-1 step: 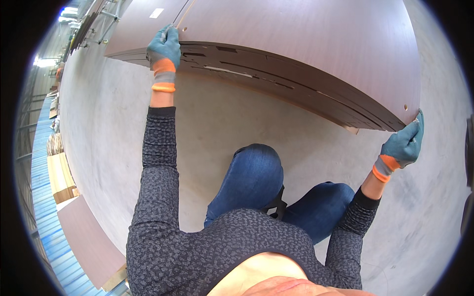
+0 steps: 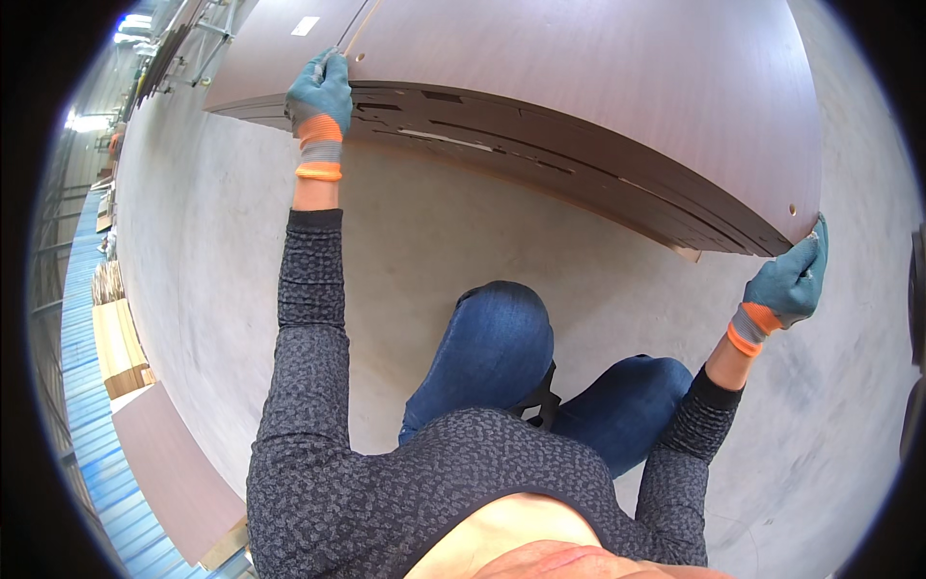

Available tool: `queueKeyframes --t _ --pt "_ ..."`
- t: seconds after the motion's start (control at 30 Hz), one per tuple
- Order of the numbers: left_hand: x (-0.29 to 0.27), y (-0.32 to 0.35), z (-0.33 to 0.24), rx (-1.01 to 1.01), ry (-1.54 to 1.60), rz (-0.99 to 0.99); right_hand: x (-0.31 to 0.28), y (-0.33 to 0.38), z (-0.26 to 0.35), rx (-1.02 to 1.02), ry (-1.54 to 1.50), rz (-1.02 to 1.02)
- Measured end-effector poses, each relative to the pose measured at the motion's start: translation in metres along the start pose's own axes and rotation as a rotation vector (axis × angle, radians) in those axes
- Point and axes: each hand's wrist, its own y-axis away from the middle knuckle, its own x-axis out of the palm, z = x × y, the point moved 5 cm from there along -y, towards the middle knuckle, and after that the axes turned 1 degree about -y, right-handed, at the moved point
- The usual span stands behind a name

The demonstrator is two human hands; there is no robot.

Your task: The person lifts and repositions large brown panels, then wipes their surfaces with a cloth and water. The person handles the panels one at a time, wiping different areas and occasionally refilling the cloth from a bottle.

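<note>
Two bright lights (image 2: 89, 122) glow at far left, above a blue ribbed strip (image 2: 82, 299) that runs down that side of the room. Pale wood (image 2: 118, 343) is piled along it, with a brown board (image 2: 178, 463) nearer the person. Next comes smooth grey floor (image 2: 203, 251), lightly smudged. A white label (image 2: 305, 26) sits beside the left hand (image 2: 323, 92), whose gloved fingers clasp the near left corner of a large brown panel (image 2: 579, 77) by a narrow gap. That panel lies flat on top of a dark stack (image 2: 540, 145), beyond the person's knees (image 2: 492, 333). The right hand (image 2: 791, 280), also gloved, grasps its near right corner. Dark shapes (image 2: 916, 289), cut off, edge the far right.
</note>
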Motion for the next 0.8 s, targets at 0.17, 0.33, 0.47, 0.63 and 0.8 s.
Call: queueKeyframes --t 0.17,0.33,0.47,0.63,0.8 --pt "0.006 0.005 -0.001 0.088 -0.029 -0.042 -0.006 0.003 0.001 0.032 -0.024 0.01" --pt "0.009 -0.026 0.058 0.183 0.135 0.059 -0.008 0.0 -0.025 -0.05 -0.136 0.051" --pt "0.003 -0.037 0.058 0.293 -0.052 0.096 -0.009 0.001 -0.042 0.083 -0.505 0.099" --pt "0.006 -0.025 0.034 0.309 -0.152 0.071 -0.024 -0.006 -0.067 0.197 -0.677 0.195" --pt "0.028 0.038 -0.05 0.721 -0.187 0.086 -0.028 0.005 -0.064 0.191 -0.73 0.258"
